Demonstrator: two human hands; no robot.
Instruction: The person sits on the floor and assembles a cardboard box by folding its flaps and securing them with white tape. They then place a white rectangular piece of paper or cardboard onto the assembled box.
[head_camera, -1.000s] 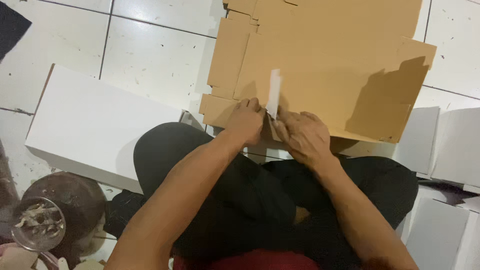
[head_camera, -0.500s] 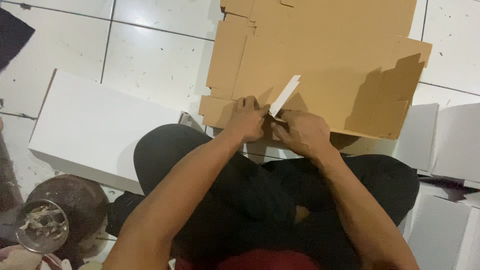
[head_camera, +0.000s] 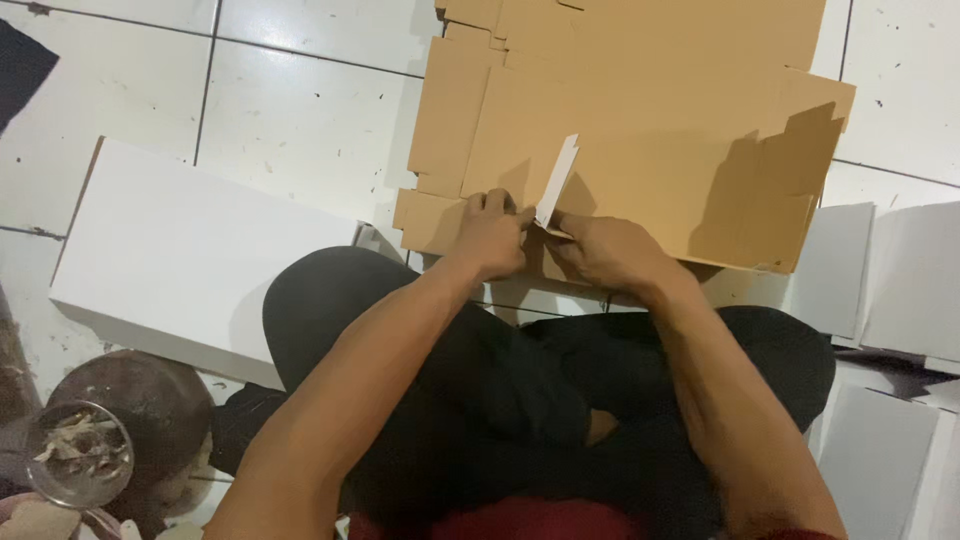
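Brown cardboard fills the top of the view: a flat, die-cut cardboard sheet (head_camera: 640, 110) lies spread on the tiled floor (head_camera: 290, 120), its near edge against the person's crossed legs (head_camera: 480, 400). Both hands meet at that near edge. The left hand (head_camera: 492, 232) is curled, knuckles up, fingers pressed down on a small flap of the sheet. The right hand (head_camera: 600, 250) sits just beside it, and its grip looks pinched on the foot of a narrow white strip (head_camera: 557, 180), which stands up tilted from between the two hands, leaning away over the cardboard. Whether the left fingers also touch the strip, I cannot tell; the knuckles hide it.

Risks from here, as I judge them: the strip is thin and held only at its base, so a hard pull could tear it or bend it out of line. If the left hand eases off, the flap may spring up and the sheet slide on the smooth tiles.

Round about: a big white board (head_camera: 190, 260) to the left, pale grey sheets (head_camera: 900, 270) stacked to the right, and a glass jar (head_camera: 78, 455) with scraps inside at the lower left corner, close to the knee.
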